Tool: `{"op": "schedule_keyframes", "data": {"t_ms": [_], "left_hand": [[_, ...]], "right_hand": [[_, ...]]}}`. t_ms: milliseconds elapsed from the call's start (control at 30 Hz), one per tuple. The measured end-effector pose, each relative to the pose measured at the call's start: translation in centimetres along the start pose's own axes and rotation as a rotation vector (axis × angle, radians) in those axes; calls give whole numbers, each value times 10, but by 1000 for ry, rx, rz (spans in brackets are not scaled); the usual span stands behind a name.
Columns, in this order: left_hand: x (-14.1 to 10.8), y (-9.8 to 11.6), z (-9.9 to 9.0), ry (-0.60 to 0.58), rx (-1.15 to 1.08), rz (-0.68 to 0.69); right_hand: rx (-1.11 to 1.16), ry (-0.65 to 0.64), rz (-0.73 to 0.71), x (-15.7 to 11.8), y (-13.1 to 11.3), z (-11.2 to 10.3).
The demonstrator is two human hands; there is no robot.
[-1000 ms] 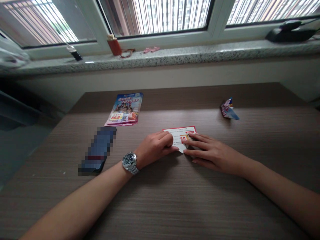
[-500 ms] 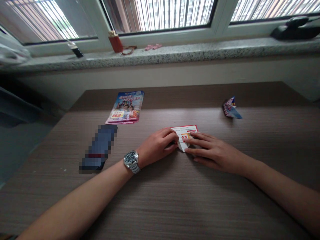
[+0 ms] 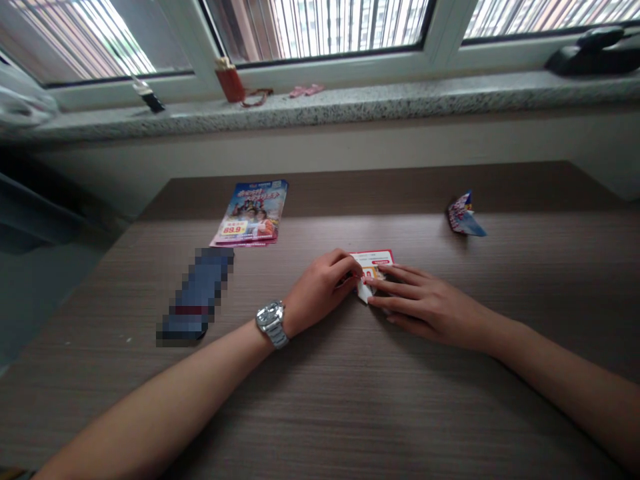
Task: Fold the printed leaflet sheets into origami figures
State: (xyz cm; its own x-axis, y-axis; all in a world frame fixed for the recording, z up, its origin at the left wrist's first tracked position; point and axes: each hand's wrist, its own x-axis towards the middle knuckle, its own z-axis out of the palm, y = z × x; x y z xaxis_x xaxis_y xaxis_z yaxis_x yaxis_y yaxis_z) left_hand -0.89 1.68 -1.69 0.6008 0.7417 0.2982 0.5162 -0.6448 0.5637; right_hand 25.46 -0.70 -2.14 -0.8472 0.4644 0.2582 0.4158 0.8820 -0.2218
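A small printed flyer (image 3: 373, 257), white with a red edge and an orange patch, lies on the table between my hands, one near corner folded over to its white side. My left hand (image 3: 325, 287), with a metal watch at the wrist, pinches the flyer's left part with curled fingers. My right hand (image 3: 430, 303) lies flat with fingers stretched over the flyer's right part, pressing it to the table. The fingers hide much of the paper.
A stack of colourful flyers (image 3: 255, 213) lies at the back left, with a pixelated dark blue object (image 3: 197, 293) in front of it. A folded paper piece (image 3: 465, 217) stands at the back right. Small items, including a red case (image 3: 230, 81), sit on the stone windowsill (image 3: 380, 103).
My left hand has moved slightly to the right, drawing the flyer's left part further over. My right hand stays nearly in place on the paper.
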Motion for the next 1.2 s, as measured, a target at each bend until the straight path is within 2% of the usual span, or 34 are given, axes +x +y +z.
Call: {"op": "schedule_keyframes", "data": {"t_ms": [767, 1033, 1133, 1200], "left_hand": [[5, 1, 7, 71, 120, -37], [-4, 7, -6, 46, 322, 211], [-10, 10, -11, -50, 372, 310], [-13, 11, -12, -104, 372, 320]], "right_hand": [[-56, 3, 20, 1, -6, 0], [-63, 18, 33, 1, -6, -2], [-58, 19, 45, -2, -3, -3], [-56, 18, 55, -4, -1, -3]]}}
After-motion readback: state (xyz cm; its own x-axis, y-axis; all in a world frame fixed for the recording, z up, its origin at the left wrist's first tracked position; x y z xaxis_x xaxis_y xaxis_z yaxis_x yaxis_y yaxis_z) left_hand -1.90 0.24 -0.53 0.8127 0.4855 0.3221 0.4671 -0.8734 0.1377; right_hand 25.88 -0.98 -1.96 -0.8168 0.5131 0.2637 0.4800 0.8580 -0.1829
